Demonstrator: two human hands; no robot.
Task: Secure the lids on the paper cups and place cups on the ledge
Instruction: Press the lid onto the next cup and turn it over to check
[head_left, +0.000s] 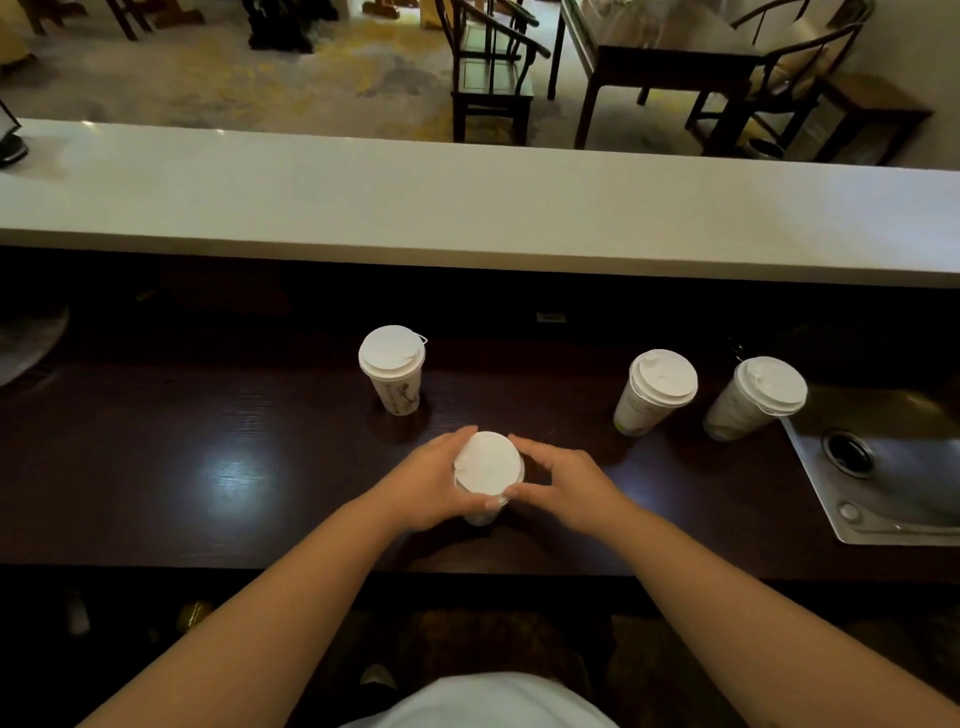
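Observation:
A white paper cup with a white lid (487, 465) stands on the dark wooden counter (208, 467) right in front of me. My left hand (434, 483) wraps its left side and my right hand (558, 480) wraps its right side, fingertips on the lid's rim. Three more lidded paper cups stand behind it: one upright cup (393, 370) just left of centre, and two cups (655, 391) (757, 397) to the right. The white ledge (467, 202) runs across the view above and behind the counter, with no cups on it.
A steel sink (883, 483) with a drain is set into the counter at the right, close to the rightmost cup. A dark object (10, 143) sits at the ledge's far left end. Wooden chairs and a table stand beyond the ledge.

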